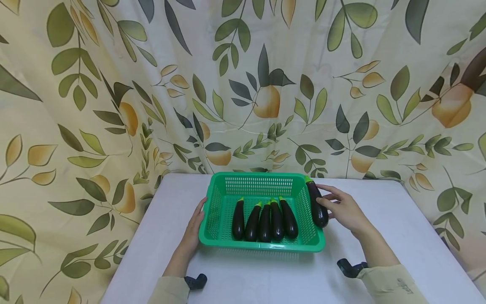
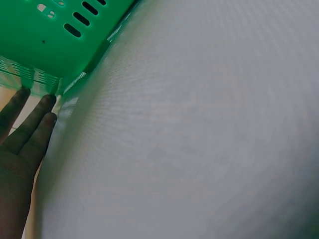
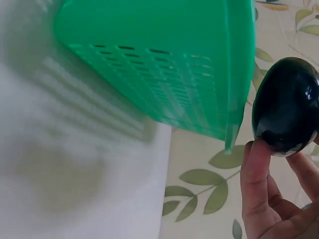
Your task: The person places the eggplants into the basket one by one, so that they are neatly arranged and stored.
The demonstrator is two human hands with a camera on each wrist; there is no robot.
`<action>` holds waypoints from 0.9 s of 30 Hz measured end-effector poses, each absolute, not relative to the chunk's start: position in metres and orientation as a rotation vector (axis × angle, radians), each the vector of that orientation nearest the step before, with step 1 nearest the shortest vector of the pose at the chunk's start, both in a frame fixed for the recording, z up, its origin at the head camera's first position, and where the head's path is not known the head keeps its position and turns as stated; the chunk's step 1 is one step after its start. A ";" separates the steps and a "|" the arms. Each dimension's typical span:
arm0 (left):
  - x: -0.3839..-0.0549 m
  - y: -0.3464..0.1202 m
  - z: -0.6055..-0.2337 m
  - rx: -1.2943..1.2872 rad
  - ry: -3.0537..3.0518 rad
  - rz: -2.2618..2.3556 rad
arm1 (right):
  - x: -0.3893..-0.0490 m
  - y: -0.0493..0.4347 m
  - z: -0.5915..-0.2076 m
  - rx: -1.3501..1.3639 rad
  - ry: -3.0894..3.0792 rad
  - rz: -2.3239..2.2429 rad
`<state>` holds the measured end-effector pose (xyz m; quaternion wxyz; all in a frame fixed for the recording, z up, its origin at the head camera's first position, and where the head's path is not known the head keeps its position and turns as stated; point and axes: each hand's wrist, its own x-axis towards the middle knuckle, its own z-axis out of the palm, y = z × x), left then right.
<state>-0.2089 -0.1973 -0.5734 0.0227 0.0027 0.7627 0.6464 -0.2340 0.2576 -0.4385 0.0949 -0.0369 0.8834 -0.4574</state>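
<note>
A green plastic basket point(image 1: 262, 245) stands on the white table, with several dark eggplants point(image 1: 265, 223) lying side by side on its floor, green stems toward the back. At the basket's left side my left hand point(image 1: 193, 228) touches the outer wall with extended fingers; the left wrist view shows its fingertips point(image 2: 47, 102) against the mesh. My right hand point(image 1: 343, 209) grips another eggplant point(image 1: 318, 204) over the basket's right rim. In the right wrist view this eggplant point(image 3: 286, 107) appears end-on, held between thumb and fingers beside the basket wall.
A white cloth covers the table point(image 1: 243, 278). Behind and to the sides hangs a curtain point(image 1: 265, 139) printed with leaves and fruit. Dark wrist-worn devices point(image 1: 351, 268) sit at both cuffs.
</note>
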 end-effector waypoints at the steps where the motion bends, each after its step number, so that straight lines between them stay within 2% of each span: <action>1: -0.209 -0.197 -0.573 0.009 2.366 1.999 | -0.234 0.256 -0.438 -0.111 2.613 -1.356; 27: -0.209 -0.198 -0.573 0.020 2.368 1.984 | -0.239 0.204 -0.442 -0.194 2.557 -1.427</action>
